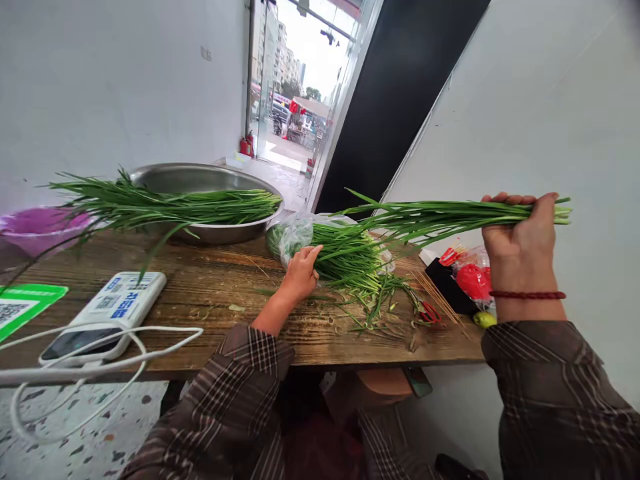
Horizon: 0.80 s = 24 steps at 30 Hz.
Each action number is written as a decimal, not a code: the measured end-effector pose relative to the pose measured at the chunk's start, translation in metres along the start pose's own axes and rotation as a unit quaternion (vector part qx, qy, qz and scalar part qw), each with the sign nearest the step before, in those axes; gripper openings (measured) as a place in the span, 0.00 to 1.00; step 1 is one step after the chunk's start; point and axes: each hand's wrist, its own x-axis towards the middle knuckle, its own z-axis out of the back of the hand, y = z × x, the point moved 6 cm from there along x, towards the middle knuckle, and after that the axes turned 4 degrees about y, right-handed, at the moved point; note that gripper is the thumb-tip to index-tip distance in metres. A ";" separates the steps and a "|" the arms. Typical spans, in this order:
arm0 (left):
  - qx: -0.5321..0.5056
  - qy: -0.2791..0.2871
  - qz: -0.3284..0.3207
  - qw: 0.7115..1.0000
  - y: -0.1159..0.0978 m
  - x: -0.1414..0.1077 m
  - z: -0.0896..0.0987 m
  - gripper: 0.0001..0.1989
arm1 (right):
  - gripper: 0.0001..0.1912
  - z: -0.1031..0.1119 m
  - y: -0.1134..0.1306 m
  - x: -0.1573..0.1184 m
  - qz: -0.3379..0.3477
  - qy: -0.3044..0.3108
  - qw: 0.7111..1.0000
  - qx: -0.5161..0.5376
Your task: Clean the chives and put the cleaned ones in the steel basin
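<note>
My right hand [523,230], raised at the right, is wrapped round the pale stem ends of a bunch of green chives [440,217]. The leaves of that bunch stretch left over the table. Beside a larger pile of chives [345,257] in a clear plastic bag [299,233] is my left hand [303,272]. Its fingers are curled together at the pile's left edge; what they hold, if anything, is hidden. More chives [215,205] lie across a big metal basin [195,175], their leaf tips hanging over its left rim.
Loose trimmings [373,303], red-handled scissors [429,312] and thin sticks [437,297] lie on the wooden table [210,267]. A black box [450,287] with red packets stands at the right. At the left are a white device [113,310], a cable [165,329] and a purple-lined bin [45,227].
</note>
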 end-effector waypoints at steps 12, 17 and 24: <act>0.099 -0.017 0.064 0.993 0.022 -0.026 0.051 0.22 | 0.28 -0.025 0.009 -0.024 -0.060 -0.050 0.993 0.090; -0.083 -0.141 0.067 0.984 0.016 -0.019 0.088 0.17 | 0.29 -0.035 0.006 -0.034 -0.067 0.011 0.994 0.088; -0.218 -0.122 0.039 0.967 -0.008 -0.017 0.091 0.16 | 0.31 -0.047 0.008 -0.059 -0.105 0.015 0.990 0.094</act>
